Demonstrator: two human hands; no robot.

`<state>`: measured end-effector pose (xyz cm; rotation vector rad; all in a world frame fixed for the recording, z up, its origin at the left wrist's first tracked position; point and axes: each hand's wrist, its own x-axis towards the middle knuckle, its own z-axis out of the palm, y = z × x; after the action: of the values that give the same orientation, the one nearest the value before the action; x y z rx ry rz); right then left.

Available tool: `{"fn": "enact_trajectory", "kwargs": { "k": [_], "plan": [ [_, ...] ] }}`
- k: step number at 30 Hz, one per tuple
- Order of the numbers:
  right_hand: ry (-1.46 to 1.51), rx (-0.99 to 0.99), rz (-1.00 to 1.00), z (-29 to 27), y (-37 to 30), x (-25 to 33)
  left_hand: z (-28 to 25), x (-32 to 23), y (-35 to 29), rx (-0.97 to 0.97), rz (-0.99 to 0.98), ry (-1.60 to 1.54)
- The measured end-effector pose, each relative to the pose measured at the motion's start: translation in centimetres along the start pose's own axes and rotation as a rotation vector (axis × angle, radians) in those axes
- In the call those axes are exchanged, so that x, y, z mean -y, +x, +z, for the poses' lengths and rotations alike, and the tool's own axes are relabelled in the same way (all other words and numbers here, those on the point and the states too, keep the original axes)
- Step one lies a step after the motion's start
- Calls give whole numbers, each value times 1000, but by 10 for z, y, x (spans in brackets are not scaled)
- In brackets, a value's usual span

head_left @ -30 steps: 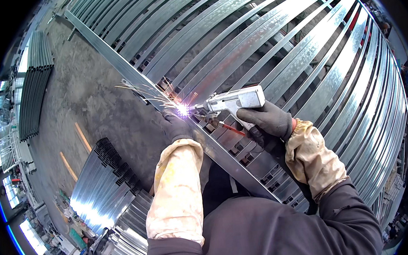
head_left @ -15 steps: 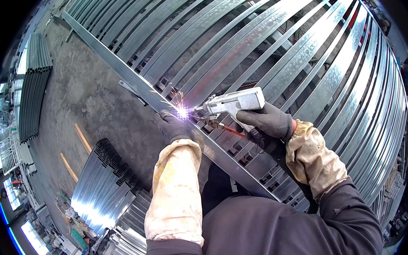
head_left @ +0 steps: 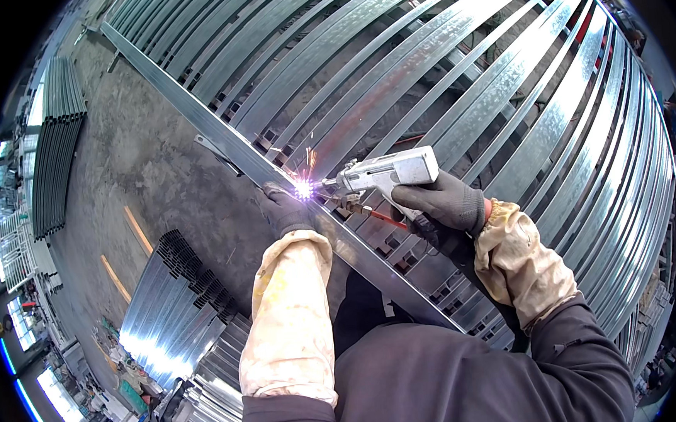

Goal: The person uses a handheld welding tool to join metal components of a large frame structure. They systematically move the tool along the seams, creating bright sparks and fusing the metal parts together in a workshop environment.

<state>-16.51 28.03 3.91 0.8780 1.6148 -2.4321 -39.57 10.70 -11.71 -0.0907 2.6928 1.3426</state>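
Your right hand (head_left: 447,199) is wrapped around the grip of a white welding gun (head_left: 399,168), its tip pointing left at a bright glow (head_left: 303,188) on the long metal rail (head_left: 372,264) that runs from far left to near right. Your left hand (head_left: 285,213) is just beside the glow; I cannot tell whether its fingers grip the rail.

Stained grey floor (head_left: 146,114) spreads toward ten o'clock, while bright windows (head_left: 59,398) run from eight o'clock up past nine.
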Motion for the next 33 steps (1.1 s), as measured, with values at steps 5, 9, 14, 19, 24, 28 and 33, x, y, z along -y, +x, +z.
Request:
{"fn": "enact_trajectory", "kwargs": {
  "k": [5,9,14,19,24,28,33],
  "plan": [
    [-24,10,-31,-1,-2,-2,1,5,2,3,37,-5],
    [-12,18,-28,-1,-3,-2,-2,-1,0,28,11,-12],
    [-15,11,14,0,-7,0,-2,-1,-2,45,-5,-105],
    [29,10,0,2,-11,5,-1,-4,-3,2,8,-30],
    [-11,20,5,-3,-10,-4,-2,-7,-5,48,-38,-121],
    [11,41,13,-2,-10,-5,-3,-4,-2,30,-41,-87],
    [27,10,-60,-1,-11,-7,-7,-11,-4,9,-45,12]
  ]
}}
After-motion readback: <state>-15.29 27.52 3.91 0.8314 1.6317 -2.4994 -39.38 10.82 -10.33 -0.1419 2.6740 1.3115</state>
